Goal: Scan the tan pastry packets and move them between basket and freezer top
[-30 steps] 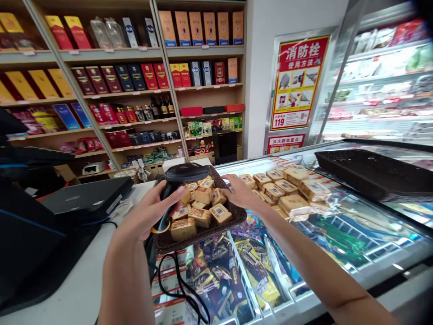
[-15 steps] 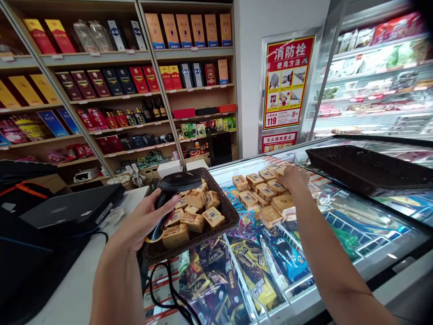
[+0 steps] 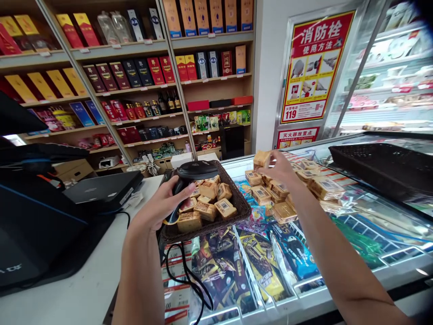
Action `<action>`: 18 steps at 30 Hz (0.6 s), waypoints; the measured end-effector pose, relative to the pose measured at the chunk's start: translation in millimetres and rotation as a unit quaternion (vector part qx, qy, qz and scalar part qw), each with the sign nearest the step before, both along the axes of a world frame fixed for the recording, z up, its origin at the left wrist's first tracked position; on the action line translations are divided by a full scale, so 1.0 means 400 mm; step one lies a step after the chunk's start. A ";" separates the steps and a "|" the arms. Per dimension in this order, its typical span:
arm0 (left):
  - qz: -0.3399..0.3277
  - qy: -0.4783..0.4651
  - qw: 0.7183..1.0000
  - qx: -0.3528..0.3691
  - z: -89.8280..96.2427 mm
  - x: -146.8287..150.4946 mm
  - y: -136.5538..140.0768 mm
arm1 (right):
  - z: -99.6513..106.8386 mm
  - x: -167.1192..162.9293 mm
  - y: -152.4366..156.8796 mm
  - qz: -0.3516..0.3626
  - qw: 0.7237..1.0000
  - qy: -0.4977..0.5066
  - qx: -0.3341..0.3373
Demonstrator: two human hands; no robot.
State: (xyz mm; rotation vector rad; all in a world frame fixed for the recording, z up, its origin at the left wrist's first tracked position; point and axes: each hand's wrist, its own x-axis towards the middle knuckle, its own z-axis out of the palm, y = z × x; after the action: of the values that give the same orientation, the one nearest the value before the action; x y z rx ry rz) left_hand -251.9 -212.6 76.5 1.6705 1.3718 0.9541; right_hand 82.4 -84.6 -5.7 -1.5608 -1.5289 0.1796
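Observation:
My left hand (image 3: 171, 198) is wrapped round the handle of a black barcode scanner (image 3: 198, 169), whose head is over the near-left part of a brown woven basket (image 3: 241, 204). Small wrapped blocks with barcode labels (image 3: 225, 208) are piled in that basket. Between the fingers of my right hand (image 3: 281, 168) is one wrapped block (image 3: 261, 159), lifted above the others. Below and around it, several more wrapped blocks (image 3: 261, 194) lie on the freezer's glass top (image 3: 324, 234). The scanner's black cable (image 3: 186, 271) loops down in front of the basket.
An empty-looking dark woven tray (image 3: 382, 167) rests on the freezer at the right. Bagged ice creams (image 3: 264, 266) and wire dividers show under the glass. To the left stand a white counter (image 3: 84, 280) and a black machine (image 3: 98, 198). Shelves of boxed goods (image 3: 155, 72) line the back.
My right hand has moved left from the far side of the blocks and now holds one raised toward the basket. The left hand still grips the scanner. The view has shifted left.

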 end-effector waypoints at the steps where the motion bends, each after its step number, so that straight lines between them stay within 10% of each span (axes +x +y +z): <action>1: 0.003 0.002 1.000 -0.003 0.000 -0.002 0.000 | 0.005 -0.026 -0.012 0.042 0.999 0.018 -0.006; 10: -0.046 0.007 0.999 -0.020 -0.013 -0.006 0.010 | 0.007 -0.123 -0.050 0.257 0.951 0.154 -0.072; 18: -0.049 0.004 0.999 -0.009 -0.021 0.005 0.012 | -0.008 -0.148 -0.054 0.294 0.945 0.130 -0.063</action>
State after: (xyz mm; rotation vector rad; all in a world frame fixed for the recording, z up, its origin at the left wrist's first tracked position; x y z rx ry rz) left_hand -249.8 -207.7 68.2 1.7137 1.2887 0.8782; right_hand 23.1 -106.1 -9.1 -1.0747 -1.7514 0.8019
